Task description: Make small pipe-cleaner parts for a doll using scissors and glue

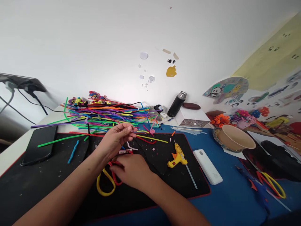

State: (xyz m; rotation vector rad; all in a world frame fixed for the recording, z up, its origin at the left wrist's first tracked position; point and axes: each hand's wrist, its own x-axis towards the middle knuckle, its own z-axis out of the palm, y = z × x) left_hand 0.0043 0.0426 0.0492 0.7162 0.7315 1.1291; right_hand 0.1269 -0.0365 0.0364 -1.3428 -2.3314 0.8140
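Note:
My left hand [119, 138] is raised over the black mat, its thumb and fingertips pinched together. A yellow-green pipe cleaner [154, 138] runs out to the right from those fingertips. Just below, my right hand [133, 171] is curled palm down, its thumb at the red handle of a pair of scissors [105, 188]. The other, yellow handle loop lies spread apart on the mat, and the blades are mostly hidden by my left forearm. Beside my right fingers is a small thing with a red and white label [125, 152]. A yellow glue gun [178, 158] lies to the right.
Many coloured pipe cleaners [105, 114] are heaped at the back. A phone [41, 144] lies left, a white power bank [208, 166] right. A black bottle [176, 105] leans near a white box [192, 117]. Farther right are a beige bowl [238, 136] and other scissors [274, 185].

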